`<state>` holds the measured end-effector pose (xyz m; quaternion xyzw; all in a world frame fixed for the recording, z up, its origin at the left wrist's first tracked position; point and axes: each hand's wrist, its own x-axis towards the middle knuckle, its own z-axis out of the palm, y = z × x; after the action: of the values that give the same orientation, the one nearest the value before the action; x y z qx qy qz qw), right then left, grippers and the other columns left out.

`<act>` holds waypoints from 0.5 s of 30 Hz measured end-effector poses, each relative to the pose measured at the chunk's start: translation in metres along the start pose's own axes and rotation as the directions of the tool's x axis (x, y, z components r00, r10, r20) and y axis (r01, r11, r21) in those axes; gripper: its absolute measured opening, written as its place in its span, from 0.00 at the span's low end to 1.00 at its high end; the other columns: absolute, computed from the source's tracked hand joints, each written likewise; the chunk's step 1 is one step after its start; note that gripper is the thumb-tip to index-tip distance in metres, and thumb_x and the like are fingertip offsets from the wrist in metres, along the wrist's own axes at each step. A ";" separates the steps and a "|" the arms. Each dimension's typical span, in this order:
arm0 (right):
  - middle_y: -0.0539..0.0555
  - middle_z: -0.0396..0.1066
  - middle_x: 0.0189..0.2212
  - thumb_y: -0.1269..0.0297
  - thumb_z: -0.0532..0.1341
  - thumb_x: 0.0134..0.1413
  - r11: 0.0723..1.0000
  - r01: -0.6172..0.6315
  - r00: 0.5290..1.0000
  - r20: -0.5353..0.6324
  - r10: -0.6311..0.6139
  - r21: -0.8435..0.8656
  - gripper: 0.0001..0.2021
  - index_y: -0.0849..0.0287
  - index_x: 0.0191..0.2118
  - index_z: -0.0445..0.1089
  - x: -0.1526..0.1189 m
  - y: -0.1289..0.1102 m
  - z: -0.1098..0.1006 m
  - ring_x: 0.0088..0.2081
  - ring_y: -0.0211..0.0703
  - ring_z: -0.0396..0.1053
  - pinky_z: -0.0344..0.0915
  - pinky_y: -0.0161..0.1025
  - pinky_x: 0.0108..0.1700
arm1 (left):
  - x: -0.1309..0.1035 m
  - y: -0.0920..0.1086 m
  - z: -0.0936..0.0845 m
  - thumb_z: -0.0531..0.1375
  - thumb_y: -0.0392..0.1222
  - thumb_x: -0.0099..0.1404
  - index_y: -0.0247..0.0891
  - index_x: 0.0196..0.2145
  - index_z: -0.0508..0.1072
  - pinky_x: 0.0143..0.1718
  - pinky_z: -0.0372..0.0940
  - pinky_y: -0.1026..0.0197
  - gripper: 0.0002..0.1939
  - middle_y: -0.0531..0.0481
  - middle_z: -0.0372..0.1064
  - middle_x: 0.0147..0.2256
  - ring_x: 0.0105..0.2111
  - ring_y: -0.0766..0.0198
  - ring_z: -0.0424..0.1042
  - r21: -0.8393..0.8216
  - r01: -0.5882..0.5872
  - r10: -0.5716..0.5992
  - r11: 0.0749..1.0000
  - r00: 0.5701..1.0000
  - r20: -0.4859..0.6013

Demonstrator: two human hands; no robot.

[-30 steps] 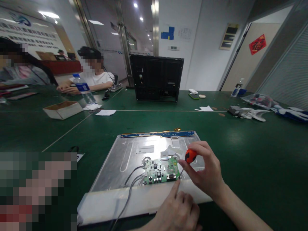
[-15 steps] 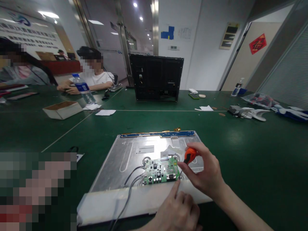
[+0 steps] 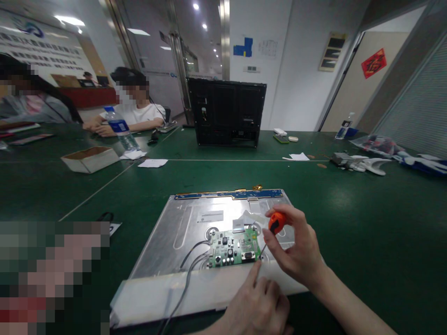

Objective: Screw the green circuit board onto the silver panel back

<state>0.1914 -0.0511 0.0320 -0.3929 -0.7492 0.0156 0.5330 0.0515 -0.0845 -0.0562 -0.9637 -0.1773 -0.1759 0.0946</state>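
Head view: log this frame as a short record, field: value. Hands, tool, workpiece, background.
right hand: holds orange screwdriver by its handle
tool tip: angled down at board's near right corner; contact too small to confirm
left hand: forefinger pointing at that same corner; touch unclear
board: green, on the metal panel
cables: at board's left edge
surface: green table
background: black monitor housing upright; bottle and box to its left
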 end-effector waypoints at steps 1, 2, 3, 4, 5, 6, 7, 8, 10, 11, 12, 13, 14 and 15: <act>0.52 0.67 0.36 0.71 0.61 0.53 1.000 0.022 1.000 -0.008 -0.022 -0.013 0.23 0.55 0.53 0.56 0.001 0.000 0.000 0.31 0.38 0.68 0.70 0.39 0.34 | 0.000 0.000 0.000 0.58 0.57 0.62 0.35 0.33 0.70 0.49 0.59 0.43 0.19 0.48 0.70 0.27 0.29 0.58 0.68 0.003 0.002 -0.002 1.000 1.000 0.000; 0.52 0.66 0.36 0.70 0.62 0.52 0.999 0.042 0.999 -0.015 -0.042 -0.025 0.23 0.54 0.53 0.57 0.002 -0.001 -0.001 0.31 0.38 0.67 0.69 0.39 0.33 | 0.000 0.000 0.000 0.58 0.57 0.62 0.35 0.33 0.70 0.49 0.59 0.43 0.19 0.48 0.70 0.27 0.28 0.58 0.68 0.006 0.005 -0.005 1.000 1.000 -0.004; 0.52 0.65 0.35 0.70 0.62 0.52 0.998 0.056 0.998 -0.016 -0.057 -0.034 0.23 0.54 0.53 0.58 0.004 -0.002 -0.001 0.31 0.38 0.66 0.69 0.38 0.32 | 0.000 0.000 0.001 0.58 0.57 0.62 0.35 0.33 0.70 0.49 0.59 0.42 0.19 0.48 0.70 0.27 0.28 0.58 0.68 0.008 0.008 -0.008 1.000 1.000 -0.008; 0.51 0.64 0.35 0.70 0.62 0.53 0.997 0.062 0.998 -0.009 -0.063 -0.038 0.23 0.53 0.54 0.58 0.005 -0.004 -0.002 0.31 0.38 0.66 0.68 0.38 0.32 | -0.001 0.000 0.002 0.57 0.57 0.62 0.35 0.32 0.70 0.49 0.59 0.42 0.19 0.48 0.70 0.27 0.28 0.59 0.68 0.009 0.009 -0.009 1.000 1.000 -0.009; 0.51 0.64 0.35 0.71 0.61 0.54 0.997 0.061 0.998 0.002 -0.061 -0.039 0.24 0.52 0.56 0.59 0.006 -0.005 -0.002 0.31 0.38 0.66 0.68 0.38 0.32 | -0.001 0.001 0.002 0.57 0.57 0.62 0.35 0.32 0.70 0.49 0.58 0.42 0.19 0.48 0.70 0.27 0.27 0.59 0.68 0.008 0.009 -0.009 1.000 1.000 -0.007; 0.51 0.65 0.34 0.72 0.61 0.54 0.998 0.058 0.998 0.016 -0.057 -0.036 0.25 0.52 0.57 0.58 0.006 -0.007 -0.002 0.32 0.38 0.66 0.68 0.38 0.32 | -0.001 0.002 0.003 0.57 0.56 0.62 0.35 0.32 0.70 0.50 0.58 0.42 0.19 0.48 0.70 0.26 0.27 0.59 0.67 0.004 0.009 -0.009 1.000 1.000 -0.004; 0.52 0.65 0.34 0.73 0.59 0.55 0.998 0.060 0.998 0.028 -0.059 -0.030 0.26 0.52 0.59 0.57 0.007 -0.008 -0.002 0.32 0.39 0.66 0.68 0.38 0.32 | -0.001 0.002 0.004 0.57 0.56 0.62 0.35 0.32 0.70 0.50 0.58 0.41 0.19 0.49 0.69 0.26 0.27 0.59 0.67 0.000 0.010 -0.010 1.000 1.000 -0.002; 0.52 0.66 0.35 0.74 0.58 0.55 0.997 0.068 0.997 0.038 -0.067 -0.023 0.27 0.53 0.60 0.56 0.007 -0.009 -0.001 0.33 0.39 0.66 0.68 0.38 0.32 | -0.001 0.002 0.004 0.57 0.56 0.63 0.35 0.32 0.70 0.50 0.57 0.41 0.18 0.49 0.69 0.26 0.27 0.59 0.67 -0.004 0.012 -0.012 1.000 1.000 -0.003; 0.53 0.67 0.35 0.77 0.57 0.54 0.996 0.089 0.995 0.047 -0.088 -0.011 0.29 0.55 0.61 0.54 0.006 -0.009 -0.001 0.33 0.39 0.66 0.69 0.38 0.32 | -0.001 0.002 0.004 0.58 0.55 0.62 0.35 0.32 0.70 0.50 0.57 0.41 0.18 0.50 0.68 0.25 0.27 0.60 0.66 -0.009 0.011 -0.011 1.000 1.000 -0.008; 0.53 0.67 0.36 0.77 0.56 0.53 0.995 0.095 0.994 0.045 -0.095 -0.010 0.29 0.56 0.61 0.53 0.005 -0.008 -0.001 0.33 0.39 0.66 0.69 0.38 0.33 | -0.001 0.002 0.003 0.58 0.55 0.62 0.35 0.32 0.70 0.50 0.57 0.42 0.18 0.50 0.68 0.25 0.27 0.60 0.66 -0.010 0.009 -0.009 1.000 1.000 -0.009; 0.52 0.68 0.35 0.77 0.56 0.52 0.995 0.095 0.995 0.041 -0.094 -0.012 0.29 0.56 0.60 0.53 0.004 -0.007 -0.001 0.33 0.39 0.67 0.69 0.39 0.33 | -0.001 0.002 0.003 0.58 0.55 0.62 0.35 0.33 0.70 0.50 0.57 0.42 0.18 0.50 0.68 0.25 0.27 0.60 0.66 -0.008 0.008 -0.008 1.000 1.000 -0.009; 0.52 0.68 0.35 0.76 0.57 0.52 0.996 0.089 0.996 0.033 -0.088 -0.016 0.29 0.56 0.59 0.53 0.004 -0.006 -0.001 0.33 0.40 0.67 0.69 0.39 0.34 | -0.001 0.001 0.002 0.57 0.55 0.62 0.35 0.33 0.70 0.50 0.57 0.42 0.18 0.50 0.68 0.25 0.27 0.59 0.66 -0.006 0.002 -0.002 1.000 1.000 -0.010; 0.51 0.68 0.34 0.75 0.58 0.52 0.996 0.082 0.996 0.024 -0.081 -0.021 0.28 0.56 0.59 0.54 0.003 -0.004 -0.001 0.33 0.40 0.67 0.69 0.40 0.34 | -0.001 0.001 0.002 0.57 0.56 0.62 0.35 0.33 0.70 0.50 0.57 0.42 0.18 0.50 0.68 0.25 0.27 0.59 0.66 -0.003 -0.001 0.001 1.000 1.000 -0.015; 0.51 0.68 0.33 0.73 0.59 0.52 0.997 0.077 0.997 0.015 -0.077 -0.028 0.27 0.55 0.58 0.54 0.003 -0.003 -0.001 0.33 0.40 0.68 0.69 0.40 0.34 | -0.001 0.001 0.002 0.57 0.56 0.63 0.35 0.33 0.70 0.50 0.57 0.42 0.18 0.50 0.68 0.25 0.27 0.59 0.66 0.001 0.000 0.000 1.000 1.000 -0.023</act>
<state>0.1897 -0.0520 0.0359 -0.3710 -0.7677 -0.0128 0.5223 0.0511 -0.0854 -0.0584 -0.9615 -0.1765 -0.1869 0.0969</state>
